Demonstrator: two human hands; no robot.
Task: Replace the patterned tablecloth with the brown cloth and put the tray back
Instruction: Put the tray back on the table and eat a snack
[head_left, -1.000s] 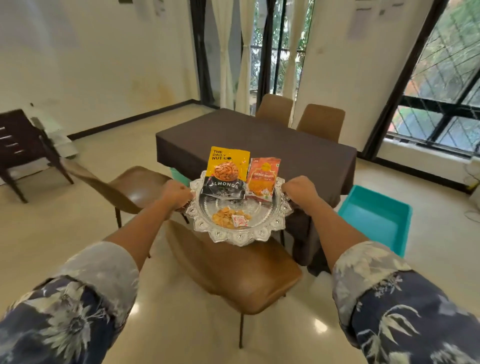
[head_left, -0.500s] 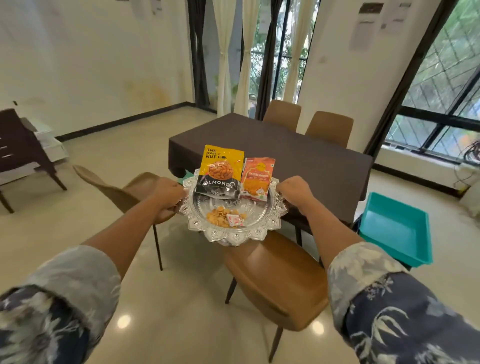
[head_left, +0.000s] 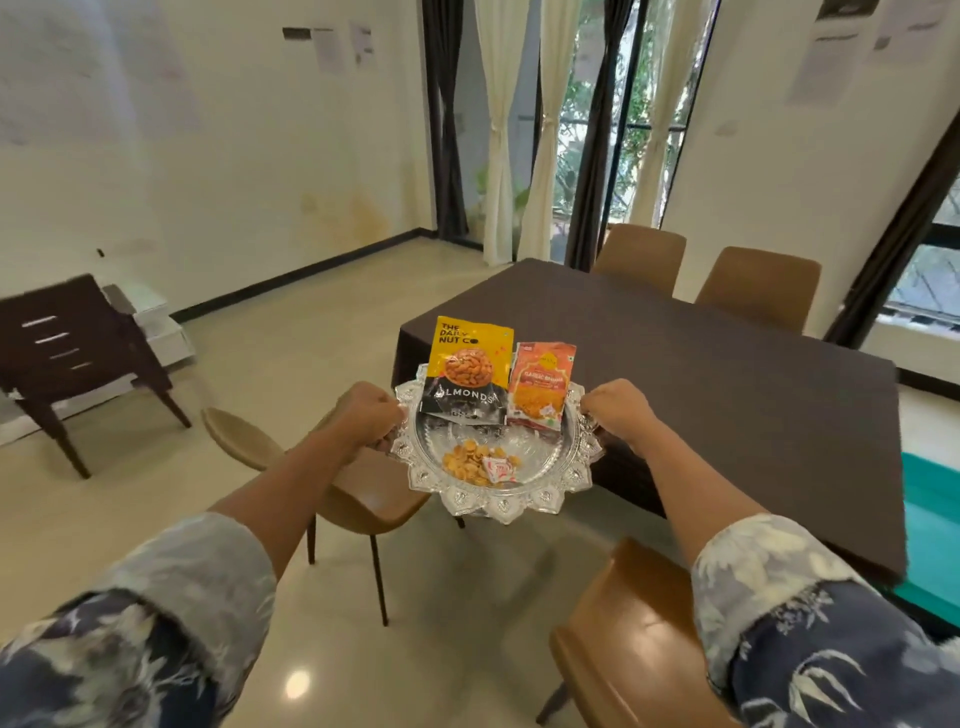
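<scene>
I hold a round silver tray with a scalloped rim out in front of me, above the floor and chairs. My left hand grips its left rim and my right hand grips its right rim. On the tray lie a yellow almond packet, an orange snack packet and a heap of loose snacks. Just beyond the tray stands the table, covered by the brown cloth. No patterned cloth is in view.
A tan chair is below the tray, another tan chair at my lower right, two more behind the table. A teal bin sits on the floor at right. A dark wooden chair stands at left.
I have moved left around the chairs with the tray held in both hands; the table now lies more to the right and the near chair has shifted to my lower right.
</scene>
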